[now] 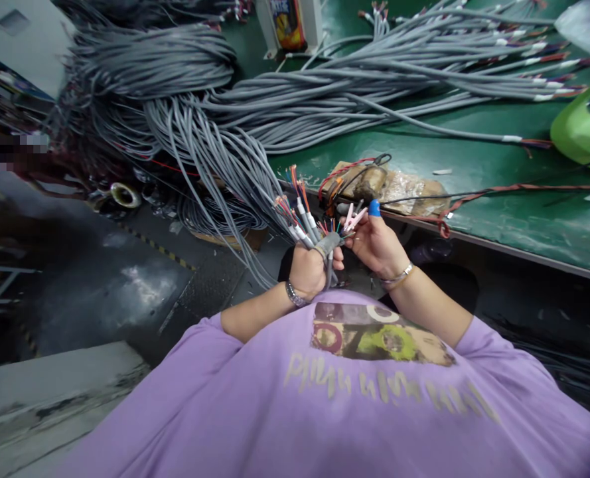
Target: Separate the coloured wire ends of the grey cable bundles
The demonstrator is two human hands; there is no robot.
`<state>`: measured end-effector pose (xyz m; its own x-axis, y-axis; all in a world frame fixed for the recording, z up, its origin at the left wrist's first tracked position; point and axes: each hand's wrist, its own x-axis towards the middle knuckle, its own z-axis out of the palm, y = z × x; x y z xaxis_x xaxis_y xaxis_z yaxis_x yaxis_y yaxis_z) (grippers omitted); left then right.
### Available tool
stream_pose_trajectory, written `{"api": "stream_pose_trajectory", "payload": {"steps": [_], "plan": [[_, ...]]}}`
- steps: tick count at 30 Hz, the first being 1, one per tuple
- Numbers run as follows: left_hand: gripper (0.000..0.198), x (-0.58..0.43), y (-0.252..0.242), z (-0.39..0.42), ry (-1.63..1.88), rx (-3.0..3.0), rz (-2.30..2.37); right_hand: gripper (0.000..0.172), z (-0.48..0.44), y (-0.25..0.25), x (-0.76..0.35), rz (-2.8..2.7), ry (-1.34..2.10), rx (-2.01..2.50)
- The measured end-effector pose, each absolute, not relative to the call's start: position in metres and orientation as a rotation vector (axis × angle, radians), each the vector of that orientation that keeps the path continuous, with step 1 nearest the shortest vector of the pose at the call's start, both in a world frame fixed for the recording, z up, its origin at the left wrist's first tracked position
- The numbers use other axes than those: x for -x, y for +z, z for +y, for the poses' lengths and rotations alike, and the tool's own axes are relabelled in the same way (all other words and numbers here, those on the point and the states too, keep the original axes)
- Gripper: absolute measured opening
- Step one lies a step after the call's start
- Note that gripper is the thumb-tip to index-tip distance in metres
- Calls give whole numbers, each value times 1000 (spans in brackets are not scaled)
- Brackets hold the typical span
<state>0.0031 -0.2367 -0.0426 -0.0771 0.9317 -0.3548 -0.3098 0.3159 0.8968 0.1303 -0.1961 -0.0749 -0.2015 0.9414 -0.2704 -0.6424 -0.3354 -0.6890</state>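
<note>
My left hand [308, 269] is closed around a bundle of grey cables. Several stripped cable ends [300, 219] stick up beyond it, fanning out into thin coloured wires. A grey cable [328, 245] crosses the top of that fist, its fine green and red wires pointing toward my other hand. My right hand [380, 247], a blue finger cover [374, 208] on its thumb, pinches a small pink clip [354, 218] beside those wires. The hidden fingertips leave it unclear whether the clip touches them.
Long grey cables [295, 106] lie heaped across the green table [514, 212] and hang over its edge. A taped brown block [414, 189] with red and black leads rests near the front edge. At the right is a green basket [581, 129]; a person [40, 156] is at the far left.
</note>
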Motion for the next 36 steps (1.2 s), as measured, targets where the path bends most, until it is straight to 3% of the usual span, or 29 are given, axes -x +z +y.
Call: {"api": "stream_pose_trajectory", "payload": {"steps": [14, 22, 27, 36], "plan": [[42, -6, -51, -236, 1119, -695, 1272, 40, -182, -100, -125, -408, 1775, 622], [41, -1, -51, -241, 1120, -709, 1264, 52, -195, -99, -129, -430, 1823, 645], [43, 9, -55, -248, 1115, -778, 1212, 59, -207, -95, -148, -652, 2089, 668], [46, 18, -70, -255, 1012, -893, 1216, 38, -206, -81, -159, -936, 2054, 816]]}}
